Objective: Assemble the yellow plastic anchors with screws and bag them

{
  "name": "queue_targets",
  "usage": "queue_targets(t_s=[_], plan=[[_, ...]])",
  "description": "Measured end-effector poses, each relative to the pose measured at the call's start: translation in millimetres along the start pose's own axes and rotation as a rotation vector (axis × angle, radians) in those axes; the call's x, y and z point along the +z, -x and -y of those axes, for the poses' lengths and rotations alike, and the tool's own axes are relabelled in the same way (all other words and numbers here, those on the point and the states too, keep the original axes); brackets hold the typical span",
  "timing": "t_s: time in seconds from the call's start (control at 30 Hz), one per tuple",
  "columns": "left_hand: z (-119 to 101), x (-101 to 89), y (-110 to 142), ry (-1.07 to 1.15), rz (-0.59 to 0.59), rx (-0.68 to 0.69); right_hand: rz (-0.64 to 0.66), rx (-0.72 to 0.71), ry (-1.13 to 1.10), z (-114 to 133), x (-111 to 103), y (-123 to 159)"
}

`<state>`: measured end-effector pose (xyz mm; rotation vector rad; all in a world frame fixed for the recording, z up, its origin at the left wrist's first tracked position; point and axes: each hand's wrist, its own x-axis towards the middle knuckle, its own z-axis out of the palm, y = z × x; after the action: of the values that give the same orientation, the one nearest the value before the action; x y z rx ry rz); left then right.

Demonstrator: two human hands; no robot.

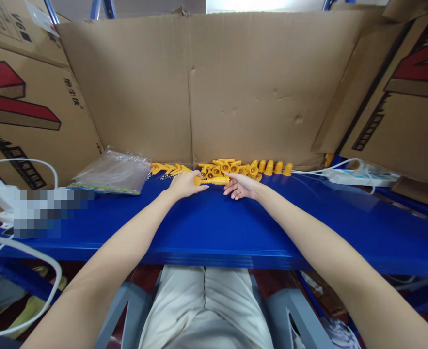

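Observation:
Between my two hands, just above the blue table, lies a slim yellow plastic piece [215,181] with a round flared end on the left. My left hand [183,184] is closed at that flared end. At the other end, the thumb and index finger of my right hand [242,187] pinch the piece, its remaining fingers loosely curled. Right behind them is a pile of yellow cup-shaped parts [216,171] with open mouths facing me. Beyond my left hand, yellow branching parts [158,167] with small metal chains [167,176] lie in a row.
A tall cardboard sheet [257,87] walls off the back of the blue table [214,228]. Several yellow caps [278,167] stand right of the pile. Clear plastic bags [114,170] lie left. A white power strip [359,177] with cables sits right; boxes flank both sides.

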<state>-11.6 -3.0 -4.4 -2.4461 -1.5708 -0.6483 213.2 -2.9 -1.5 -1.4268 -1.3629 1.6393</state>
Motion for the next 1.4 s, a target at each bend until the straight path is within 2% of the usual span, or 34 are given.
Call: queue_targets(t_s=[0.5,0.67,0.8,1.2,1.4], plan=[[0,0.5,0,-0.001,0.01,0.0,-0.005,0.001,0.055,-2,-3,-2],[1,-0.4,0,0.005,0.015,0.011,0.082,-0.157,0.051,-5,-7,-1],[1,-0.4,0,0.011,0.029,0.006,0.058,-0.219,0.049,-6,-9,-3],[-4,-1.6,1,0.003,0.038,-0.012,-0.004,-0.196,-0.079,-1,-2,0],[-4,-0.4,2,0.027,0.032,0.01,-0.022,-0.236,-0.259,4,5,2]])
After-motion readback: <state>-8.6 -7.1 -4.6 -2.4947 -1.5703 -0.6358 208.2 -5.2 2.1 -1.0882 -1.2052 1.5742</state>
